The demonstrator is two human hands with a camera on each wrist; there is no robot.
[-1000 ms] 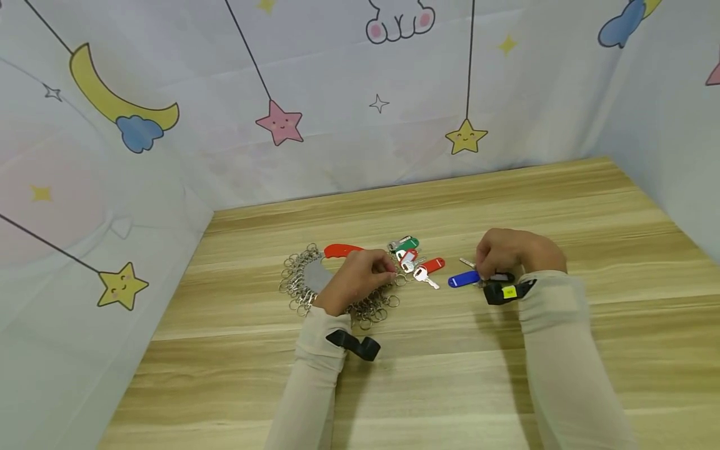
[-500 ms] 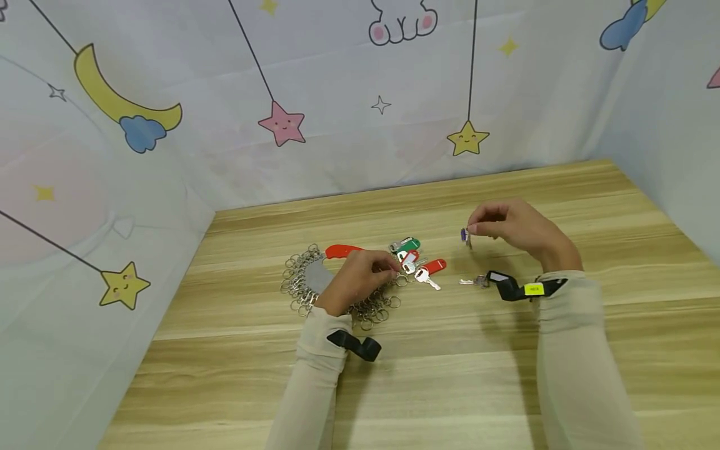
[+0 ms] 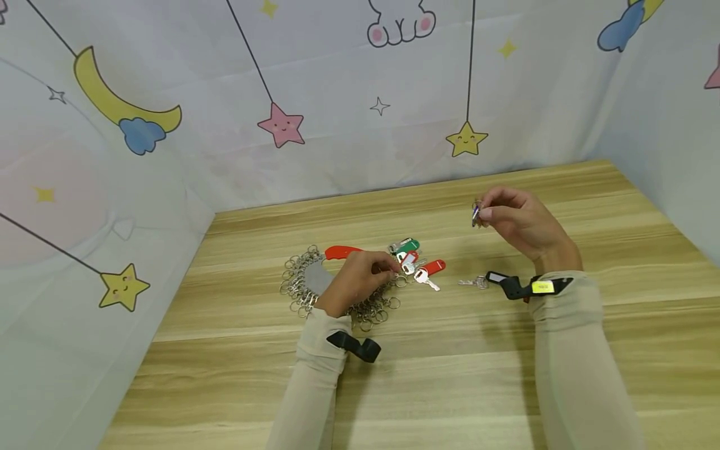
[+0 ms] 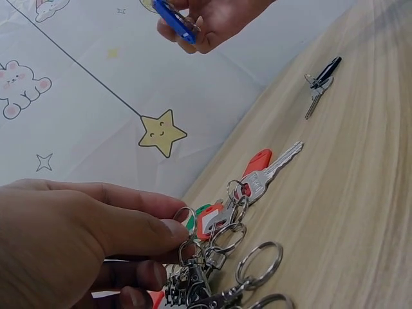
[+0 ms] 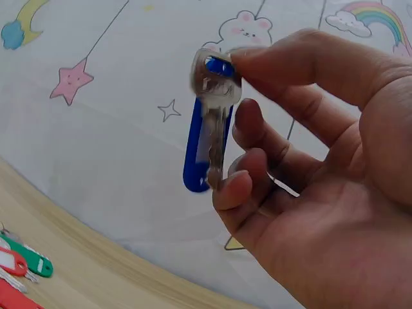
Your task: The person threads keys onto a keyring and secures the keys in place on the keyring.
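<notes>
Pale fabric walls [image 3: 360,165], printed stars [image 3: 467,139]; wood-grain tabletop [image 3: 433,381].

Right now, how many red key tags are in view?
2: the white-labelled red tag next to the green tag, and another red tag to its right. Others could be hidden behind the left hand.

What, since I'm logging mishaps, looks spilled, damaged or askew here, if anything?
Nothing spilled or damaged shows. Only the black-tagged key looks slightly odd, lying apart, right of the red-tagged keys.

The left hand [image 3: 360,275] pinches low, the right hand [image 3: 531,226] pinches higher.
</notes>
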